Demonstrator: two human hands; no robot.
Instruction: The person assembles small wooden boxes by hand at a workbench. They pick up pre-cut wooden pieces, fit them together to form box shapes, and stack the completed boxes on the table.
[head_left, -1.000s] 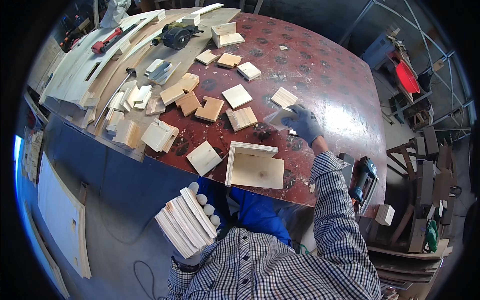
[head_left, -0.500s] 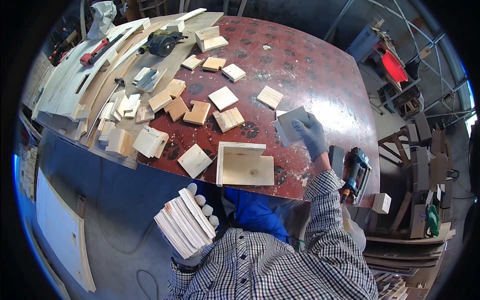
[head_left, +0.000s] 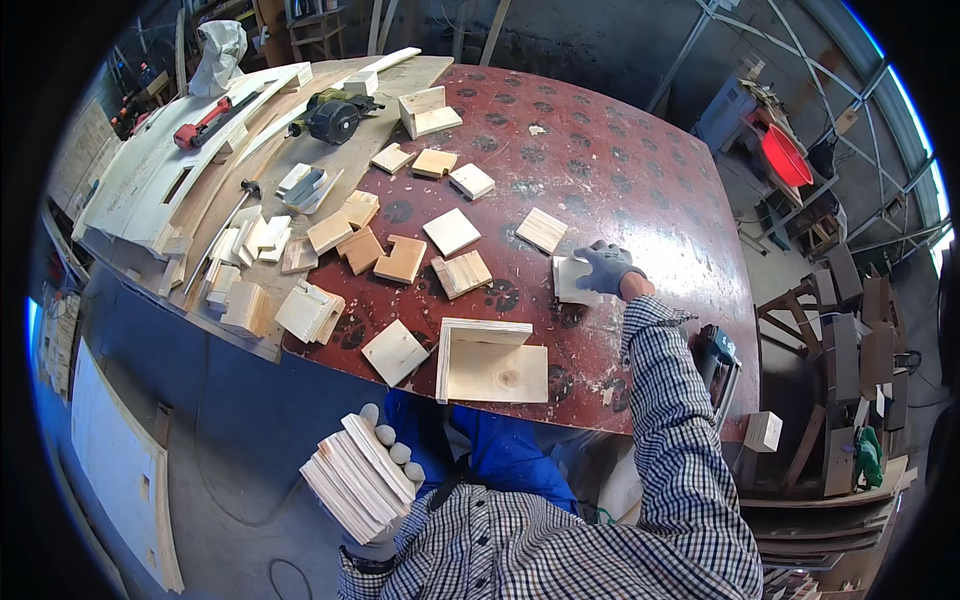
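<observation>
Below the table's front edge, my gloved left hand (head_left: 392,440) is closed around a stack of thin wooden pieces (head_left: 350,480); its fingertips show along the stack's right side. My right hand (head_left: 608,268), in a grey glove, reaches over the table and grips a pale square wood piece (head_left: 573,283) at its right side, down at the tabletop. Part of that piece is hidden under the hand. Between my hands, near the front edge, sits an L-shaped wooden assembly (head_left: 497,372) with a flat base and raised sides. A square wood block (head_left: 542,230) lies just beyond my right hand.
The dark red table (head_left: 640,180) carries several loose wood blocks (head_left: 452,232). At the left lie boards (head_left: 150,190), a hammer (head_left: 222,235), a black and green power tool (head_left: 335,118) and a red tool (head_left: 212,120). A nail gun (head_left: 718,365) lies beside my right forearm.
My right hand has lowered the square wood piece from a tilted, raised position to the tabletop. The left hand still holds the stack, and the view has shifted slightly.
</observation>
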